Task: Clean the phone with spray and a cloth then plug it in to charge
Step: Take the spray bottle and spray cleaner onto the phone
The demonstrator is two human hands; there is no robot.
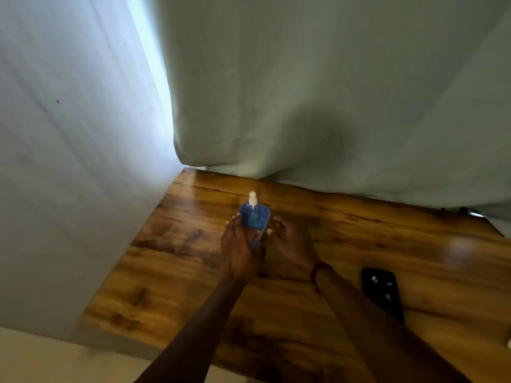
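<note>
Blue spray bottle (254, 218) (nozzle (252, 197) up) between left hand (238, 251) and right hand (290, 241)

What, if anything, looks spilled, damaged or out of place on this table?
Nothing stands out. The spray bottle is upright between the left hand and right hand, no spill shows on the table, and the phone lies flat. The curtain drapes onto its far edge.

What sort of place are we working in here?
Likely a room at home, by a window: a brown wood-grain tabletop against a plain white wall, with a pale green fabric curtain hanging to it, daylight showing at its edge.
</note>
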